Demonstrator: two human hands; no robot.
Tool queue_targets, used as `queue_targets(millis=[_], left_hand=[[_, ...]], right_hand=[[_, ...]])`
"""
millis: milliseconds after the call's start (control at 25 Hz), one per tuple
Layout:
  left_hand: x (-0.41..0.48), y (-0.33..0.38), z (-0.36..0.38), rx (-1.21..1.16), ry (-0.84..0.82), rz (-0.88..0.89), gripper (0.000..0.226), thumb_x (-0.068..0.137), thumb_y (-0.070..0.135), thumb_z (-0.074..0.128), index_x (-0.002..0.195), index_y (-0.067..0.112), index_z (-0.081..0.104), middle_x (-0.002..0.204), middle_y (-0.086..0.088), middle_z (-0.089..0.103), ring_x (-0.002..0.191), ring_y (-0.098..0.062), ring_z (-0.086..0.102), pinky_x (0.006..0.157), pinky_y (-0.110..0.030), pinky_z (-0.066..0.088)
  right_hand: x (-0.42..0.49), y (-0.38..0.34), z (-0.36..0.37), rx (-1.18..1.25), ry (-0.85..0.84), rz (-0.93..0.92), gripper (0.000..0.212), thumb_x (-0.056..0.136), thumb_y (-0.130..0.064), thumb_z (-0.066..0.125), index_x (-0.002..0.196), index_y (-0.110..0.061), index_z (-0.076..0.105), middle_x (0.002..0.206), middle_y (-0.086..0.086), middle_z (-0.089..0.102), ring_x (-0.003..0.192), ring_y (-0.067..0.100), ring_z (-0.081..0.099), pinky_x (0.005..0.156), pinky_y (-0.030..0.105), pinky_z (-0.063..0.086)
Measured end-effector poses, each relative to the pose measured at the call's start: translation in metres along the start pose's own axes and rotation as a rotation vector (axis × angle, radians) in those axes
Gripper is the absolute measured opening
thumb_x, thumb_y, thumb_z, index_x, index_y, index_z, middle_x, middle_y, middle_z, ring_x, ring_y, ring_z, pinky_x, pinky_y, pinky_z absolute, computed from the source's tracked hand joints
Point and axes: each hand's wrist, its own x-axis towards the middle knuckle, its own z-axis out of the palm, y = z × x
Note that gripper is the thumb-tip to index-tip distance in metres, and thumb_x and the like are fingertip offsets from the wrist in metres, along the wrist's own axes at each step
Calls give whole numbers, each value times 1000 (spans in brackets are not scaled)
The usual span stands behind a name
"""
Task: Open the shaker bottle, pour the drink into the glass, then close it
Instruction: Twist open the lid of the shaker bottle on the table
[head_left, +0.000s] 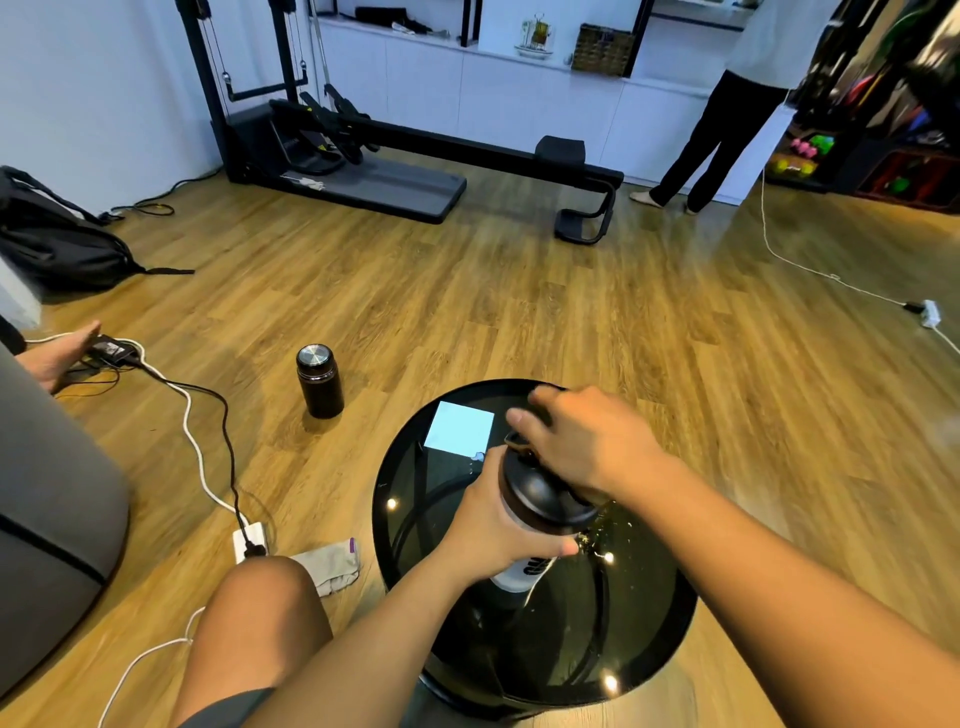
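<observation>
Wooden floor (519, 291) surrounds a round black glass desk (447, 639). Over the middle of the desk the left hand (493, 530) has its grip closed around the body of the shaker (540, 519), which is tilted. The right hand (587, 441) covers the black lid (545, 493) from above, its grip closed on the top. A pale blue square sheet (460, 428) lies near the far edge of the desk. On the floor to the left stand a dark flask (319, 382), cables (208, 415) and a grey cloth (332, 566). A person (737, 104) stands far away by the white cabinets (467, 88).
</observation>
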Motion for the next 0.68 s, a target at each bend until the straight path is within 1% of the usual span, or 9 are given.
queue_targets(millis=[120, 200, 280, 320, 400, 480, 520, 600, 680], left_hand=[[0, 4, 1, 13, -19, 27, 112, 53, 41, 102, 148, 35, 44, 132, 17, 69, 123, 0, 68, 104, -27, 59], [-1, 3, 2, 11, -6, 46, 102, 56, 33, 102, 143, 35, 50, 131, 29, 65, 126, 5, 64, 102, -15, 55], [-2, 4, 1, 4, 2, 32, 101, 55, 33, 102, 140, 37, 49, 128, 30, 66, 127, 4, 64, 97, -8, 53], [-2, 5, 1, -2, -4, 10, 105, 53, 37, 102, 141, 38, 46, 129, 24, 66, 126, 0, 65, 98, -11, 53], [-2, 4, 0, -15, -4, -14, 108, 47, 44, 100, 139, 40, 43, 133, 17, 65, 124, -1, 65, 100, -19, 55], [-3, 5, -1, -13, -7, -13, 110, 49, 43, 102, 142, 39, 43, 132, 15, 67, 122, 0, 66, 99, -20, 56], [-2, 6, -1, 5, -18, -8, 110, 52, 40, 103, 144, 36, 44, 131, 15, 68, 123, -1, 67, 98, -19, 56], [-2, 6, 1, 32, -18, 23, 102, 58, 30, 104, 143, 29, 48, 129, 25, 67, 125, 2, 66, 98, -15, 56], [-2, 6, 1, 41, -7, 52, 101, 59, 24, 104, 143, 28, 48, 130, 41, 58, 127, 13, 60, 98, -8, 51]], right_hand=[[-6, -12, 12, 102, -112, -110, 59, 95, -66, 35, 140, -32, 53, 117, -2, 70, 113, 21, 62, 94, 40, 48], [-12, -23, 12, 390, -136, -254, 48, 95, -62, 43, 127, -33, 64, 87, -18, 69, 94, 3, 63, 85, 28, 46], [-11, -20, 6, 562, -9, -293, 41, 93, -58, 47, 110, -30, 71, 78, -18, 67, 81, -3, 63, 78, 20, 48], [-9, -15, 3, 561, 78, -248, 42, 92, -59, 45, 106, -29, 72, 83, -14, 70, 83, 0, 65, 79, 24, 51], [-3, -3, -2, 289, 116, -113, 48, 96, -60, 39, 112, -25, 68, 96, -2, 73, 93, 16, 66, 81, 39, 55], [-5, -3, 5, -20, -47, -15, 57, 98, -63, 33, 132, -26, 59, 114, 6, 70, 108, 26, 64, 88, 42, 53], [-7, -6, 10, -18, -97, -37, 59, 97, -64, 33, 137, -28, 55, 122, 5, 68, 115, 26, 63, 93, 42, 52], [-13, -18, 14, 231, -105, -178, 52, 97, -61, 40, 133, -30, 60, 118, -1, 73, 111, 18, 65, 96, 41, 50], [-20, -24, 14, 494, -51, -310, 41, 94, -57, 48, 117, -30, 70, 95, -5, 77, 90, 8, 69, 85, 35, 54]])
